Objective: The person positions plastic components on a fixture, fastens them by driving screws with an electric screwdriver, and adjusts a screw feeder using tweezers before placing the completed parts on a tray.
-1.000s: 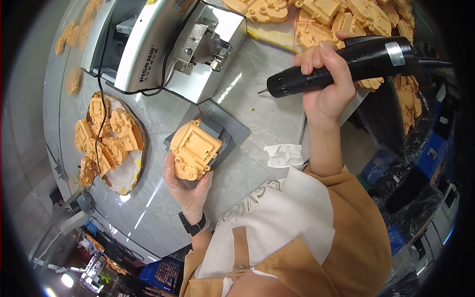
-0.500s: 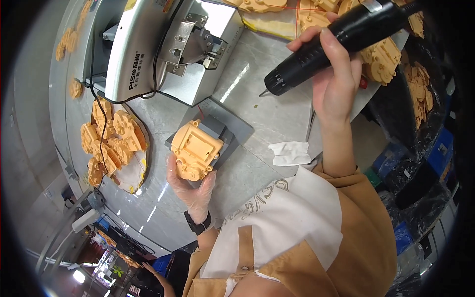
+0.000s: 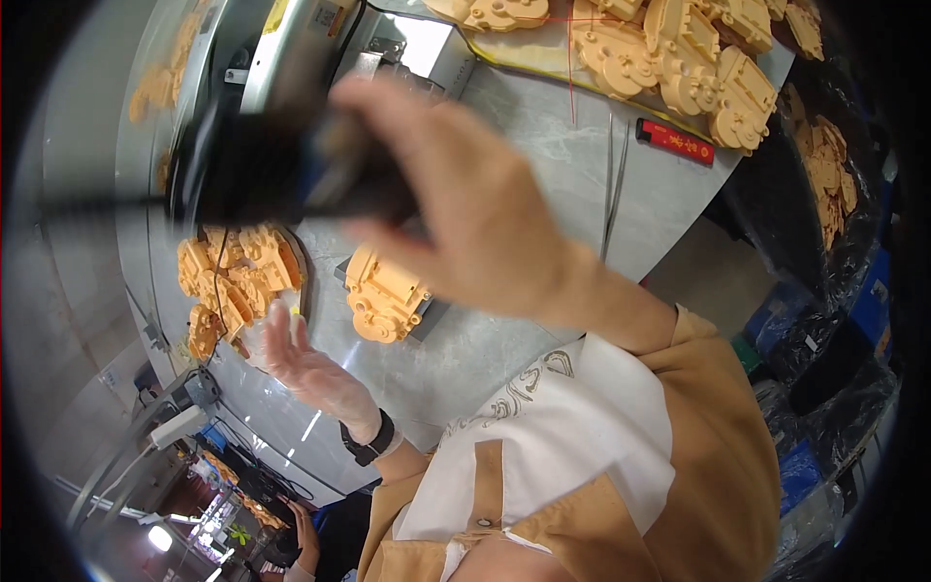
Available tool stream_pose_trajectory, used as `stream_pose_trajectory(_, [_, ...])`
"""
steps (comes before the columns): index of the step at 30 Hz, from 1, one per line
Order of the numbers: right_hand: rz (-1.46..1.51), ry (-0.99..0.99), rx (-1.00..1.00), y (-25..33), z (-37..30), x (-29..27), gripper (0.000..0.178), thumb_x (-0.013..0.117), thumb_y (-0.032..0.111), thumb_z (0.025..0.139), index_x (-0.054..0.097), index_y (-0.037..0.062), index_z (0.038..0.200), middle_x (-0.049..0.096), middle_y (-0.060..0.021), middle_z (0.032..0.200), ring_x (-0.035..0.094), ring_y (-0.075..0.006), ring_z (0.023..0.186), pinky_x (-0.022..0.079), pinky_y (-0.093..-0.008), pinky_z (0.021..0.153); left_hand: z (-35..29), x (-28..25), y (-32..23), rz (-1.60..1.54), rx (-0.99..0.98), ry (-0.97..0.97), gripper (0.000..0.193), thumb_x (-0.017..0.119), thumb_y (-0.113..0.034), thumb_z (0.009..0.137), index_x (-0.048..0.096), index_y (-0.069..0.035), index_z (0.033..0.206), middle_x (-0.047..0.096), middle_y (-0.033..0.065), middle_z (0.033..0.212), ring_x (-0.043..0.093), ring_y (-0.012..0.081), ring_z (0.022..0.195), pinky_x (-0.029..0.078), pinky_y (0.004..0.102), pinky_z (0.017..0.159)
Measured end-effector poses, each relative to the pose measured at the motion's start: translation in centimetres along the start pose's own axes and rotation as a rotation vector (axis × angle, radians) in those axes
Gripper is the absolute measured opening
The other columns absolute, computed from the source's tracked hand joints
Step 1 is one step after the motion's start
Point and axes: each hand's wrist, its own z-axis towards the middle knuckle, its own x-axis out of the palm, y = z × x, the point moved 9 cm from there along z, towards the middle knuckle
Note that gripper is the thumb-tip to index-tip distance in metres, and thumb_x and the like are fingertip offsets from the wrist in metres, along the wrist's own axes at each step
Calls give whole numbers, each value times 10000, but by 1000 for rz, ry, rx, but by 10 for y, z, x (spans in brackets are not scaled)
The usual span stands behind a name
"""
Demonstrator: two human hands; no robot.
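Observation:
My right hand (image 3: 495, 213), smeared by motion, grips a black electric screwdriver (image 3: 252, 175) across the middle of the bench. Under that hand an orange-yellow plastic housing (image 3: 383, 301) sits on a grey block fixture (image 3: 427, 323); the hand hides part of both. Apart from the housing, my left hand (image 3: 315, 378) in a clear glove has its fingers stretched out and holds nothing. Its fingertips are near a round tray (image 3: 303, 262) piled with similar housings (image 3: 238, 276).
A metal-and-white machine (image 3: 417, 48) stands at the back, partly hidden by the blurred screwdriver. More housings (image 3: 669, 58) crowd the far right. A red lighter-like object (image 3: 674, 141) and metal tweezers (image 3: 614, 184) lie near them. Plastic-lined bins (image 3: 824, 184) stand beyond the bench's right edge.
My left hand has let go of the housing and moved left toward the tray. My right hand has swung the screwdriver from the right side leftward over the housing.

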Motion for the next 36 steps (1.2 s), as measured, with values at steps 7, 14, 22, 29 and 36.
stream_pose_trajectory(7, [-297,264,-340,25,-35,60,173,565,155,744,608,92,899,540,-64,904,486,-232,963,374,-420,893,23,-4,23,-237,-246,-110,491,429,-384,930,418,-11,1249,490,136,1221,474,210,1123,378,346,922])
stream_pose_trajectory(14, [-150,90,-268,7,-42,-12,166,593,129,715,614,84,873,540,-65,910,514,-232,912,412,-402,845,15,4,41,-258,-281,-92,395,425,-274,931,448,-12,1226,507,142,1193,474,212,1119,353,366,935])
stream_pose_trajectory(22, [-672,85,436,-83,-66,-126,297,751,254,700,525,65,669,439,-19,458,439,-161,390,352,-297,394,7,-20,61,-159,-337,-169,393,419,-280,931,459,-16,1220,526,125,1180,473,201,1127,330,362,952])
stream_pose_trajectory(29, [-835,227,520,-101,-71,-117,306,721,283,705,506,69,669,455,-43,462,484,-217,409,378,-338,417,17,-38,27,143,-135,-279,406,423,-313,933,474,0,1187,545,129,1154,503,202,1081,357,368,930])
stream_pose_trajectory(36, [-588,197,399,-89,-55,-102,172,672,93,702,505,56,690,503,-56,523,519,-206,447,400,-318,435,73,80,-153,644,777,383,393,479,-234,873,506,66,1125,552,212,1104,527,358,1020,387,442,920])
